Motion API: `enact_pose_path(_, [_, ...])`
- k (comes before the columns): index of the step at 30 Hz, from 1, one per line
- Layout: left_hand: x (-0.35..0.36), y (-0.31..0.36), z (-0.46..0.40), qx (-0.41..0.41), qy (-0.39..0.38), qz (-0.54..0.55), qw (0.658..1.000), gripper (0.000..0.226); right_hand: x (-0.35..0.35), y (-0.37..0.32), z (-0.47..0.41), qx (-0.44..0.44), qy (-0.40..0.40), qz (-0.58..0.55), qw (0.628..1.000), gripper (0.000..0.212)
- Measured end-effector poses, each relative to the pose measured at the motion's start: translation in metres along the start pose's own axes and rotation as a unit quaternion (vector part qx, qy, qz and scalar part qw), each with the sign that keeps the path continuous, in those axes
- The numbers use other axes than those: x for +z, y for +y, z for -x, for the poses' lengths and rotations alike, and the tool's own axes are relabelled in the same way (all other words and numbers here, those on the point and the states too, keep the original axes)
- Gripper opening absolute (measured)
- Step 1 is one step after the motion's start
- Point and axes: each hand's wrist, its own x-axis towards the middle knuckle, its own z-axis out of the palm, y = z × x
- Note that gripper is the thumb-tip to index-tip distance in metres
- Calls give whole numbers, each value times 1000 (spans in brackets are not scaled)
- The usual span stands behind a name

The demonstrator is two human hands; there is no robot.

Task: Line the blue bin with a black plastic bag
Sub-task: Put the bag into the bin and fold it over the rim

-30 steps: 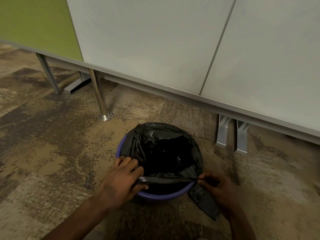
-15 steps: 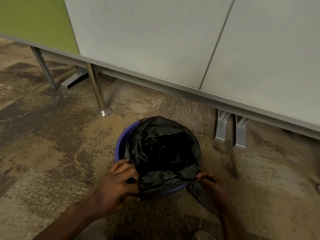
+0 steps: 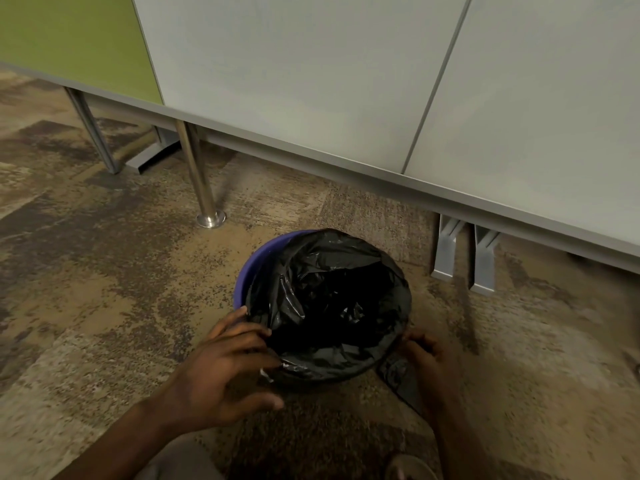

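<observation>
Left hand [image 3: 225, 372] pinches the bag [image 3: 329, 306] at the bin [image 3: 247, 268] rim, lower centre; right hand [image 3: 427, 362] grips loose plastic. Stretch the bag's edge evenly over the bare left rim.

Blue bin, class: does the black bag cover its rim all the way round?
No: the blue bin rim shows bare on its far left, beside the black bag.

We see a blue bin [image 3: 249, 268], glossy black bag [image 3: 329, 306], mottled brown-tan carpet [image 3: 104, 289], pale grey panels [image 3: 294, 71], one green panel [image 3: 69, 39], silver leg [image 3: 197, 171]
</observation>
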Motion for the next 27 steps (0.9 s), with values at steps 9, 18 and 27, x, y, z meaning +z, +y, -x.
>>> enact_pose_path(9, [2, -15, -45, -348, 183, -6, 919, 21, 15, -36, -18, -71, 171, 47, 982, 16])
enact_pose_path(18, [11, -48, -67, -430, 233, 77, 869, 31, 61, -74, -72, -115, -76, 328, 935, 45])
enact_pose_path(27, [27, -73, -51, -503, 260, 231, 791, 26, 61, -69, -74, -113, -127, 398, 902, 63])
